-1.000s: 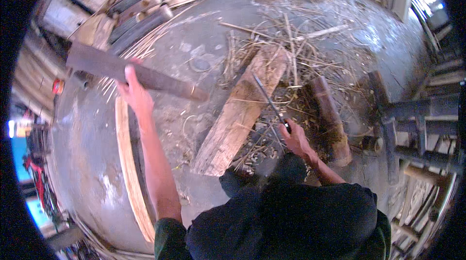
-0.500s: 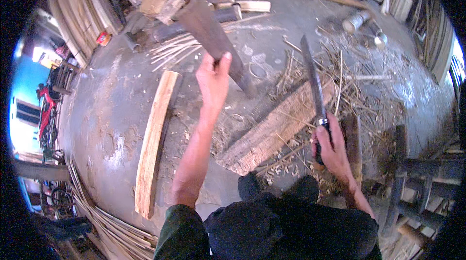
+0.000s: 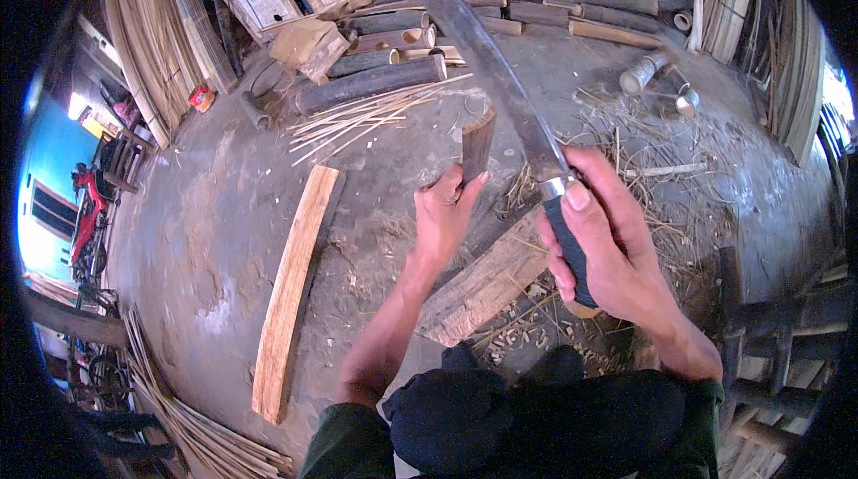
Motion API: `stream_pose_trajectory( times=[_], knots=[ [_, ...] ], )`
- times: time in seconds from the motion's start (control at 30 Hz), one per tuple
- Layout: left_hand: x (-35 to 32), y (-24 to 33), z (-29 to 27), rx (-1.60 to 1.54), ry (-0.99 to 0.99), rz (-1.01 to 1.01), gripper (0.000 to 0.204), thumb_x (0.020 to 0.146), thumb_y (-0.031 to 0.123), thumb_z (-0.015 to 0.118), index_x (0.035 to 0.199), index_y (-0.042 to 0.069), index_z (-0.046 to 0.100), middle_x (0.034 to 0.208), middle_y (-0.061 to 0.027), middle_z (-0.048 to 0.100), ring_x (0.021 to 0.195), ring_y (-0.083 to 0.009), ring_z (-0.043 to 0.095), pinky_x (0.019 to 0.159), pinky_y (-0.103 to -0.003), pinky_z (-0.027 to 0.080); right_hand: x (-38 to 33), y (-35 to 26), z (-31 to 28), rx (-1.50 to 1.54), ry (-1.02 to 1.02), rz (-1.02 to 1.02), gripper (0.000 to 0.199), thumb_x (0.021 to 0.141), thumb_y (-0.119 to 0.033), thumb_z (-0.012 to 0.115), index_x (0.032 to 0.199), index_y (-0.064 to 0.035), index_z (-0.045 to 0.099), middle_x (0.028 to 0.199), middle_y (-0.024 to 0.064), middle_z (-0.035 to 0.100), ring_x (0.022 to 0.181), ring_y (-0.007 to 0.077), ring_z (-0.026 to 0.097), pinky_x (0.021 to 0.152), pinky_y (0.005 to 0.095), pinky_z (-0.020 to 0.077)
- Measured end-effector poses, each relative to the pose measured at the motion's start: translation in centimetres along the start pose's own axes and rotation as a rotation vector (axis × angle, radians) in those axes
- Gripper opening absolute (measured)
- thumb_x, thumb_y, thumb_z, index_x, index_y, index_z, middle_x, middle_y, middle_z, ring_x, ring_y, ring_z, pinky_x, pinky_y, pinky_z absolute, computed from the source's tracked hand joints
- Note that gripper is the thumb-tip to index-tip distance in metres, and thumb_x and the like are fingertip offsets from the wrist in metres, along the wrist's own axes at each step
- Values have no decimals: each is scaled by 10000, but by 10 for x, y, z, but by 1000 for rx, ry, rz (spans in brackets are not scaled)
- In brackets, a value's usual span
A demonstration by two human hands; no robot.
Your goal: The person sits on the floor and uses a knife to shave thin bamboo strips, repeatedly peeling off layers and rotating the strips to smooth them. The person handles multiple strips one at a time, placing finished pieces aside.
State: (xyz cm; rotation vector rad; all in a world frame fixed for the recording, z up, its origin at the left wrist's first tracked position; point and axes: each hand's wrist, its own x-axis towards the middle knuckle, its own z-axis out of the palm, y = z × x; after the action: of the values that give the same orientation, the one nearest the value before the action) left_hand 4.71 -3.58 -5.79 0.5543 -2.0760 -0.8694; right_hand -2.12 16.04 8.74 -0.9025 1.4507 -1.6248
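My right hand (image 3: pixel 621 256) is wrapped round the black handle of a machete (image 3: pixel 497 72). Its long grey blade is raised and slants up to the far left. In my left hand (image 3: pixel 442 215) is a split bamboo piece (image 3: pixel 478 147), brown, pinched near its lower end and held almost upright, so it looks short from here. The blade passes close by the bamboo piece; whether they touch I cannot tell. Below both hands a thick, rough wooden block (image 3: pixel 487 287) lies slantwise on the floor, partly hidden by my right hand.
A pale plank (image 3: pixel 290 291) lies on the floor to the left. Thin strips (image 3: pixel 362 117) and bamboo poles (image 3: pixel 581 1) lie at the far side. Shavings (image 3: pixel 536 336) and fibres litter the right. A dark wooden frame (image 3: pixel 769 345) stands at the right edge.
My right hand has lifted the machete and brought it inward, its tip swinging to the far left. My left hand has moved right, turning the bamboo piece from slanting to nearly upright.
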Motion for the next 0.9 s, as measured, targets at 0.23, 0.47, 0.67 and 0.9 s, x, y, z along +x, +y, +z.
stream_pose_trajectory(
  times=[0.23, 0.47, 0.67, 0.9],
  knots=[
    [-4, 5, 2, -27, -25, 2, 188, 836, 89, 728, 812, -19, 576, 621, -161, 526, 520, -190, 415, 500, -305, 419, 2, 8, 1, 33, 28, -2, 363, 1045, -304, 387, 1306, -52, 397, 718, 20, 465, 462, 72, 447, 400, 228, 377],
    [-7, 7, 3, -82, -12, 50, 155, 829, 72, 729, 851, -20, 606, 649, -164, 572, 529, -211, 491, 519, -315, 447, 4, 4, -8, 281, -3, 201, 377, 1033, -329, 411, 1349, -134, 343, 770, 76, 526, 445, 99, 466, 384, 246, 404],
    [-6, 15, 3, -50, -54, 25, 158, 834, 70, 723, 837, -24, 597, 661, -169, 575, 537, -213, 492, 530, -329, 445, -4, 8, 6, 408, 53, 213, 309, 1035, -351, 409, 1269, -147, 403, 740, 41, 502, 457, 98, 470, 404, 263, 430],
    [-8, 9, -5, -18, -116, 22, 190, 847, 93, 716, 818, -32, 575, 636, -156, 532, 554, -176, 440, 532, -311, 423, -3, -2, -7, 186, -1, 229, 413, 1024, -379, 430, 1341, -126, 351, 766, 68, 510, 470, 107, 482, 386, 260, 410]
  ],
)
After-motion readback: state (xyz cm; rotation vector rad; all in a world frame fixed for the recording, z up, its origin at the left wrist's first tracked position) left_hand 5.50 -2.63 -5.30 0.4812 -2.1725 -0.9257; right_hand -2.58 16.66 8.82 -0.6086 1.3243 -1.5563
